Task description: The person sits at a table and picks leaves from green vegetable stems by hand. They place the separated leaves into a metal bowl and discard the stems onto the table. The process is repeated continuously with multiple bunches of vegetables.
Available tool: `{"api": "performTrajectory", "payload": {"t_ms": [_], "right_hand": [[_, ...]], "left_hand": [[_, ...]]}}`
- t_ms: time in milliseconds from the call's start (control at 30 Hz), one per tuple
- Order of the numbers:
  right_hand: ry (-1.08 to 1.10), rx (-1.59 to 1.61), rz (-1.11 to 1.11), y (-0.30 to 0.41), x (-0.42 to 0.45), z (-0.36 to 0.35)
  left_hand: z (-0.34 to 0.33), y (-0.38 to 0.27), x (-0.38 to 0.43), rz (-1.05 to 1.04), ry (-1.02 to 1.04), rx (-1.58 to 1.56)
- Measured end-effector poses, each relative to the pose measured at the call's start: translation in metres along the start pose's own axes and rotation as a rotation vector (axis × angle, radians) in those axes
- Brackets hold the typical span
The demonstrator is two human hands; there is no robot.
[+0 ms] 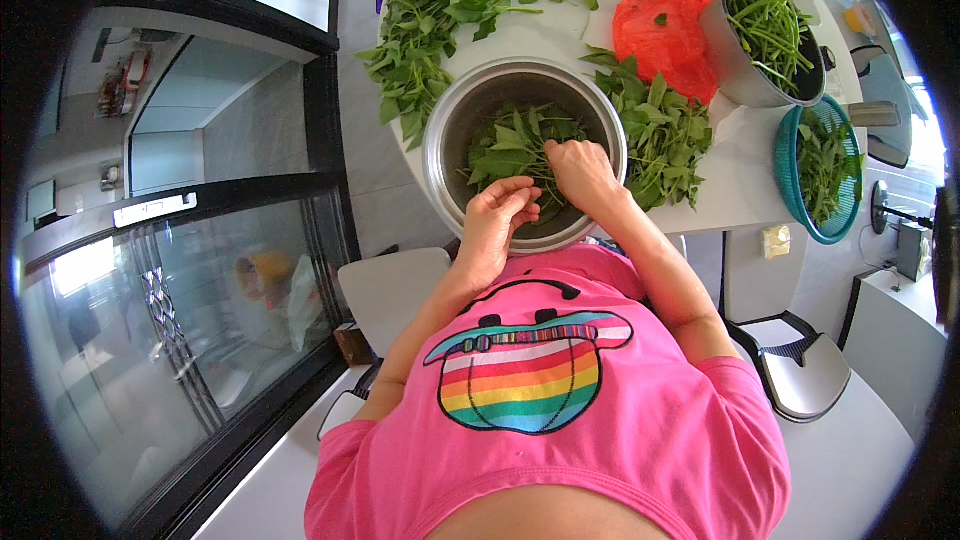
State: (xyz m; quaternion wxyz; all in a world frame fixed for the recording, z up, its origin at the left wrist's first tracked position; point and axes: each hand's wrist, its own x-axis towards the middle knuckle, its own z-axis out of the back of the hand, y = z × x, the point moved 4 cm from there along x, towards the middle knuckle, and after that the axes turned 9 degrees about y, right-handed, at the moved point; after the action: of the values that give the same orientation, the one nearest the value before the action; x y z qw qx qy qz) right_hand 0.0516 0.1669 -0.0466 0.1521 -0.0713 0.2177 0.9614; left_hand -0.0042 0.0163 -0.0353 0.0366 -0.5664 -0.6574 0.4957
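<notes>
A round metal pot (452,97) stands at the table's near edge, close against my body, with leafy green stems (511,136) lying inside it. My right hand (583,169) reaches over the pot's right side, its fingers closed on some of those stems. Over the near left part of the rim is my left hand (496,219), palm turned inward, fingers bent; whether it holds a stem I cannot tell. Leafy greens are heaped on the table to the right (660,135) of the pot and to the left (420,45), the left heap reaching along the far side.
A red plastic bag (660,30) lies beyond the right heap. Beside it a metal pot (720,64) of cut green stems leans tilted. A blue plastic basket (787,165) with leaves sits at the table's right edge. Chairs (397,289) flank me; a glass door (247,300) is left.
</notes>
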Motion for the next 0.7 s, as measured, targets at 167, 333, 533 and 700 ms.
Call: {"api": "performTrajectory", "payload": {"t_ms": [167,333,533,700], "right_hand": [[0.046,-0.045,0.008,0.000,0.003,-0.012],[0.042,-0.060,-0.016,0.000,0.000,-0.007],[-0.503,0.415,-0.113,-0.023,-0.046,0.076],[-0.258,0.087,-0.476,-0.107,-0.085,0.055]], "left_hand": [[0.003,-0.001,-0.002,-0.005,-0.015,0.020],[-0.004,-0.003,-0.001,-0.005,-0.025,0.055],[-0.002,-0.003,0.000,-0.032,0.014,0.075],[-0.012,0.000,0.004,0.033,0.055,0.081]]}}
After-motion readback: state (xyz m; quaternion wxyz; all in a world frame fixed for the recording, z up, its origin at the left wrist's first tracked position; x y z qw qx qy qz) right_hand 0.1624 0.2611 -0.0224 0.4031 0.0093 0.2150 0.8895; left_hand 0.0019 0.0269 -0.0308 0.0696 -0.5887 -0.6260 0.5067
